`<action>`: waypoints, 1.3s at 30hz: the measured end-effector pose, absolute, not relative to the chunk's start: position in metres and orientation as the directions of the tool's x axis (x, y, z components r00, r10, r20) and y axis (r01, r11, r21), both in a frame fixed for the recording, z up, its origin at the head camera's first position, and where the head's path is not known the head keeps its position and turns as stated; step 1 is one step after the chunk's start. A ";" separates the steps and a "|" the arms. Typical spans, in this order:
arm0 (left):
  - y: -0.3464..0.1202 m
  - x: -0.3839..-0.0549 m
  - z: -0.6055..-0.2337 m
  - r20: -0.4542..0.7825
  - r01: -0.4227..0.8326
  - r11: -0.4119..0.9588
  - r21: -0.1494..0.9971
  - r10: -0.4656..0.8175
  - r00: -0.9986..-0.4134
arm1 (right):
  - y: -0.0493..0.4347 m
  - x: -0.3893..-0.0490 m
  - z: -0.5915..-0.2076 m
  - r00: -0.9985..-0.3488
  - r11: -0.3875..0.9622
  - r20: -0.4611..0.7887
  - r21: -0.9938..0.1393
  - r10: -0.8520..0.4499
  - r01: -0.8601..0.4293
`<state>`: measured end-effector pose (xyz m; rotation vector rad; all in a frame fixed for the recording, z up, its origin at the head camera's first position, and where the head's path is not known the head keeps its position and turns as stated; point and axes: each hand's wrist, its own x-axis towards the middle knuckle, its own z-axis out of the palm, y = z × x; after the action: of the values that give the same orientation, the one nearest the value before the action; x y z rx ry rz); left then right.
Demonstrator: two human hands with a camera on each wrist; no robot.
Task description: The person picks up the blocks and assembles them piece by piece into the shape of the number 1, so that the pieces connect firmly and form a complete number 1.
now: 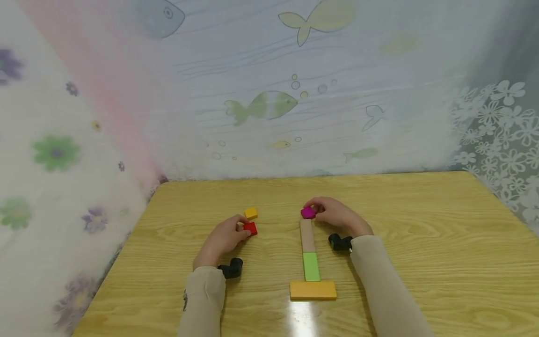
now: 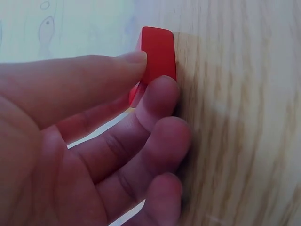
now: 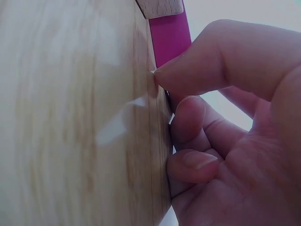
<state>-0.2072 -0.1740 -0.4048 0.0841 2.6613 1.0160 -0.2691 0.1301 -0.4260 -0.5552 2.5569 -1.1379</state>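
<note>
On the wood-grain table (image 1: 442, 210), a line of blocks looks partly laid: orange rectangular block (image 1: 313, 290) crosswise nearest, then light-green rectangular block (image 1: 311, 267), bare-wood block (image 1: 308, 236) and, at its far end, magenta block (image 1: 308, 213). Small yellow block (image 1: 251, 214) and small red block (image 1: 252, 228) sit apart leftward (probably unplaced). Right hand (image 1: 337, 214), angled inward, pinches the magenta block; left hand (image 1: 224, 238), reaching forward, pinches the red one.

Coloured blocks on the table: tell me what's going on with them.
A person's left hand pinches a small red square block, with a small yellow square block lying just beyond it. The right hand holds a small magenta block at the far end of a plain beige wooden block, followed nearer by a light green rectangular block and, set crosswise, an orange rectangular block.
</note>
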 end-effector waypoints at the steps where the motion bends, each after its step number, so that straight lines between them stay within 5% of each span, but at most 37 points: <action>1: -0.173 -0.207 -0.405 -0.250 -0.048 0.755 0.654 0.156 -0.956 | 0.130 -0.269 -0.425 -0.885 0.612 -0.101 -0.757 -0.455 -0.228; 39: -0.166 -0.206 -0.405 -0.210 0.009 0.751 0.660 0.196 -0.958 | 0.130 -0.270 -0.427 -0.875 0.603 -0.099 -0.760 -0.474 -0.241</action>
<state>-0.2056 -0.1664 -0.4049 0.1607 2.6840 1.0090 -0.2700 0.1305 -0.4265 -0.5828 2.5413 -1.1417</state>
